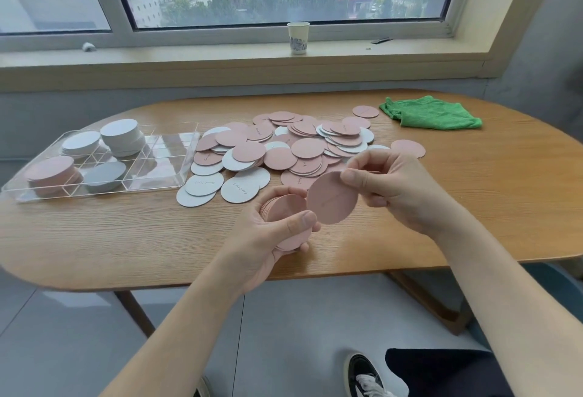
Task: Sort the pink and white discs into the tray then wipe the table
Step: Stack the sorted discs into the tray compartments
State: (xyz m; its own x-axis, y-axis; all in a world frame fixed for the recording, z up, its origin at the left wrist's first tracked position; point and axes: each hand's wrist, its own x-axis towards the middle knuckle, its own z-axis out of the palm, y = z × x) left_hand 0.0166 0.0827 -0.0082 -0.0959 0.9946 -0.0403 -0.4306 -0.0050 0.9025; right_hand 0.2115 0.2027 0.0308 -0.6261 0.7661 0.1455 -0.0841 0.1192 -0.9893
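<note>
A heap of loose pink and white discs (pixel 293 150) covers the middle of the wooden table (pixel 126 239). My left hand (pixel 268 242) grips a small stack of pink discs (pixel 284 210) above the table's front part. My right hand (pixel 391 188) pinches a single pink disc (pixel 331 199) by its upper edge, right beside that stack. At the left stands a clear divided tray (pixel 176 182). It holds two white stacks (pixel 123 136) at the back, a pink stack (pixel 52 175) at the front left and a greyish-white stack (pixel 105 175) beside it.
A green cloth (pixel 432 112) lies crumpled at the table's far right. A paper cup (pixel 298 37) stands on the windowsill behind the table. One pink disc (pixel 365 111) lies apart near the cloth. A shoe (pixel 366 374) shows on the floor below.
</note>
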